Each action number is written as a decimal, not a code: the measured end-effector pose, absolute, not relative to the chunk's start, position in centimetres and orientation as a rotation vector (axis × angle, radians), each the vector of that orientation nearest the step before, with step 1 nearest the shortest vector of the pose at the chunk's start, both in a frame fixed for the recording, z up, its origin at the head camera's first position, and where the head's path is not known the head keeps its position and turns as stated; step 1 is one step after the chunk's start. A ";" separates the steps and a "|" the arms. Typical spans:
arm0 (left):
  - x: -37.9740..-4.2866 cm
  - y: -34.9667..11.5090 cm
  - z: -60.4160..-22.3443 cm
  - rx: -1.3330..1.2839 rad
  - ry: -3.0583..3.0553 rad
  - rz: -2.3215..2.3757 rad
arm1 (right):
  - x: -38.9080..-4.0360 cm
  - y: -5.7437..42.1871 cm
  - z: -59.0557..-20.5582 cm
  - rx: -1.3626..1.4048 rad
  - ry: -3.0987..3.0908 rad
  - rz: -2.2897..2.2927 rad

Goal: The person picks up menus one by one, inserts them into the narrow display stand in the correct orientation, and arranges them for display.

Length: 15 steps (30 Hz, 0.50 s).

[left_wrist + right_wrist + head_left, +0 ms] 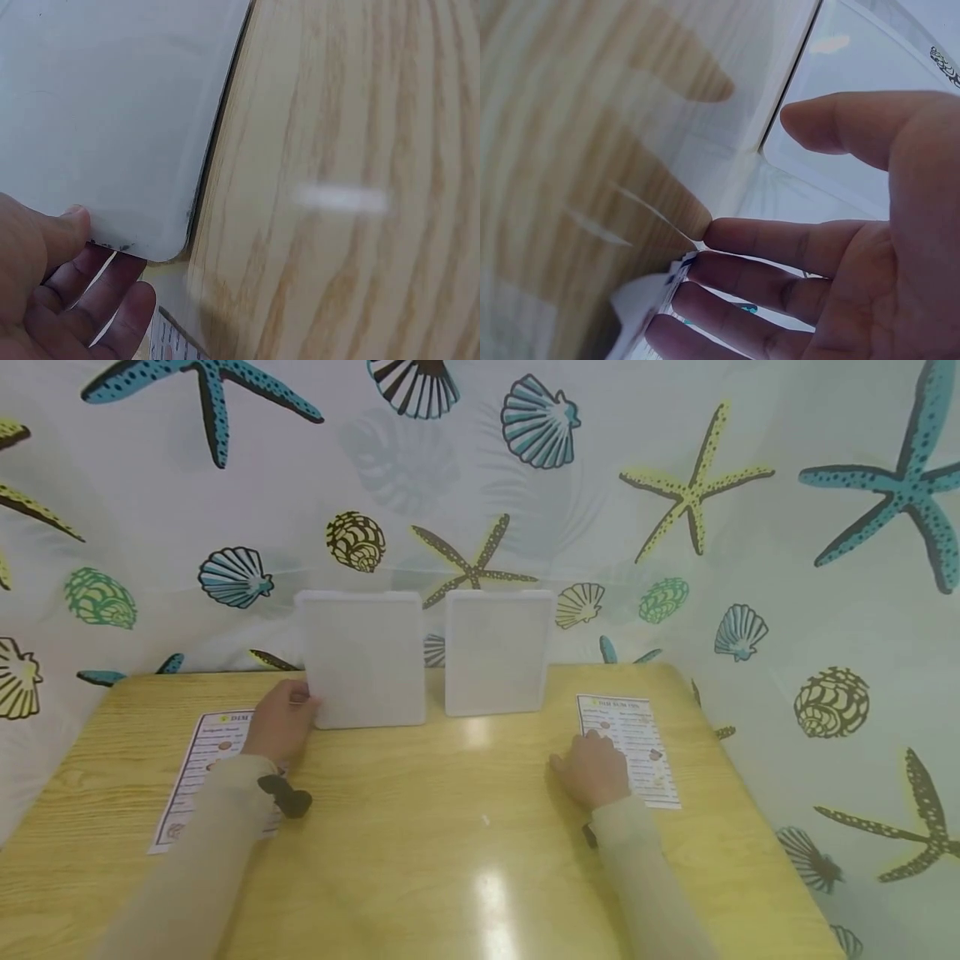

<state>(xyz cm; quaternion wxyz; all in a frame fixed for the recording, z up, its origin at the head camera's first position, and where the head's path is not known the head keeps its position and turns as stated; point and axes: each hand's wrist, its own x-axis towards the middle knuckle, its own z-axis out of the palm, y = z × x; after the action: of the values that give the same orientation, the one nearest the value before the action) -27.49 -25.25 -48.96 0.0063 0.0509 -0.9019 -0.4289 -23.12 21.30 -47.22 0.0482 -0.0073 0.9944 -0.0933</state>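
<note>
My left hand point(281, 722) pinches the lower left edge of a white rectangular board point(367, 660) that stands upright at the back of the table. In the left wrist view, the thumb lies on the board's point(112, 120) front face and the other fingers are behind it. A second white board point(497, 652) stands just to its right, with a narrow gap between them. My right hand point(592, 770) rests at the left edge of a printed menu sheet point(648, 760). In the right wrist view, its fingers point(765, 244) are extended, their tips at the sheet's point(641, 307) edge.
Another menu sheet point(195, 768) lies at the left, partly under my left forearm. The wooden table point(420, 843) has a curtain point(465, 460) printed with shells and starfish behind it and along the right side.
</note>
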 end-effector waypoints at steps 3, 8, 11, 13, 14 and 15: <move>-27.5 -25.7 -49.1 0.152 -2.804 -1.357 | -23.1 21.3 -47.1 -0.020 3.034 -0.296; -27.6 -26.0 -49.4 0.134 -2.785 -1.383 | -23.2 21.3 -47.4 -0.011 3.034 -0.301; -27.2 -25.8 -49.1 0.152 -2.782 -1.400 | -23.2 21.3 -47.5 -0.012 3.032 -0.293; -26.6 -25.5 -48.6 0.200 -2.759 -1.420 | -23.1 21.3 -47.4 -0.012 3.032 -0.293; -26.2 -25.3 -48.3 0.231 -2.738 -1.438 | -23.1 21.3 -47.4 -0.015 3.032 -0.291; -25.9 -25.1 -48.0 0.259 -2.709 -1.456 | -23.1 21.3 -47.4 -0.017 3.034 -0.286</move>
<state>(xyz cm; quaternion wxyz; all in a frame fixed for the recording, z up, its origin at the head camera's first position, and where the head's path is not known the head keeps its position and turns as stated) -25.90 -25.10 -47.99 0.0274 0.0840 -0.8774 -0.4716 -23.08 21.28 -47.36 0.0471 -0.0056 0.9945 -0.0937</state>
